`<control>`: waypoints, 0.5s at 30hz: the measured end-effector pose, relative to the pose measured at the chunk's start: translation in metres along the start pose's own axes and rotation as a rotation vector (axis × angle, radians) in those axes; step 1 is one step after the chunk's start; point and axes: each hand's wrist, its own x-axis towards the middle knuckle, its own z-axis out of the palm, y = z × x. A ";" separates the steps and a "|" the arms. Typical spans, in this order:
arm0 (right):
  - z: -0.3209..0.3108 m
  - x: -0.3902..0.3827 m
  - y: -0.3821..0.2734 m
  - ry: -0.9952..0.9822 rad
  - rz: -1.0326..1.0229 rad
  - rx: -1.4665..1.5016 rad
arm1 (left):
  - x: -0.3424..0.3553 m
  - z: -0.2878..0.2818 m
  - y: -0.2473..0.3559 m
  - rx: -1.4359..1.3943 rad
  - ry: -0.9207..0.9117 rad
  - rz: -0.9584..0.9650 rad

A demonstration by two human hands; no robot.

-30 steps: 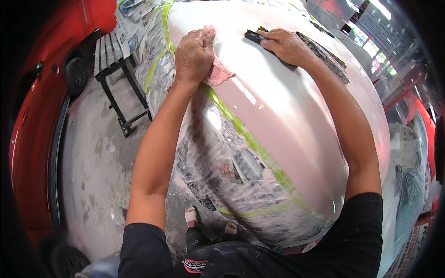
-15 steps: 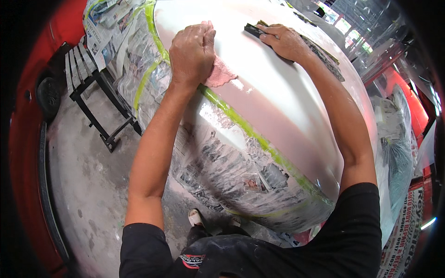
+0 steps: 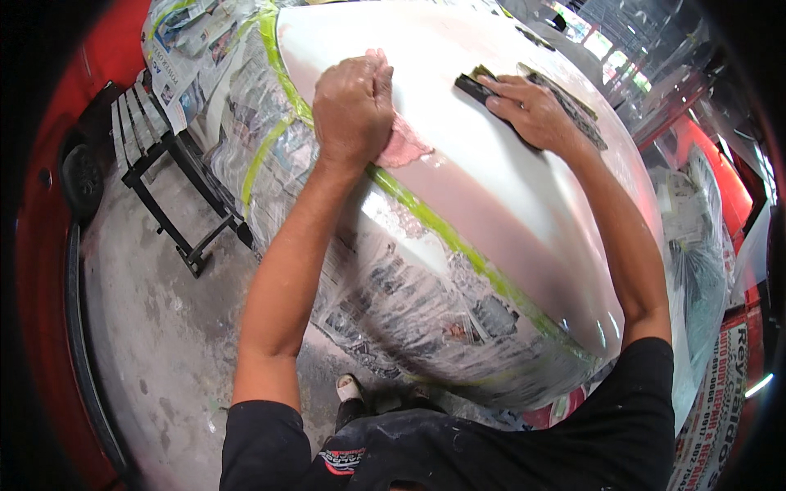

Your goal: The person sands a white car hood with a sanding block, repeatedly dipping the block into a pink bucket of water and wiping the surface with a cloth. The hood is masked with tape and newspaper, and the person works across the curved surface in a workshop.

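My left hand [image 3: 354, 110] is closed around a pink cloth [image 3: 404, 142] and rests near the left edge of a wet, curved car panel [image 3: 491, 164]. The cloth's loose end lies on the panel below the knuckles; the rest is hidden in my grip. My right hand [image 3: 530, 108] presses a black sanding block [image 3: 475, 88] against the white part of the panel, fingers stretched over it. A dull olive edge, perhaps sandpaper, shows at its far side. White, pink and greyish patches blend across the panel's surface.
Yellow-green tape [image 3: 426, 217] borders the panel, with newspaper and plastic masking [image 3: 393, 286] beyond it. A slatted black-framed stand [image 3: 176, 196] is on the concrete floor [image 3: 164, 327] at left, beside a red car [image 3: 41, 286]. A dark strip [image 3: 569, 106] lies right of my right hand.
My right hand and the sanding block have slid nearer and to the right over the panel. My left hand keeps its place on the cloth; the whole view has shifted slightly.
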 end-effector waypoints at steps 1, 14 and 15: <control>0.002 0.008 0.004 0.013 -0.005 -0.008 | 0.000 0.004 0.003 -0.011 0.022 0.021; -0.008 0.039 -0.023 -0.112 -0.069 0.079 | 0.001 0.012 0.007 -0.043 0.027 0.028; -0.002 0.058 -0.023 -0.060 -0.079 0.025 | 0.001 0.011 0.007 -0.048 0.009 0.007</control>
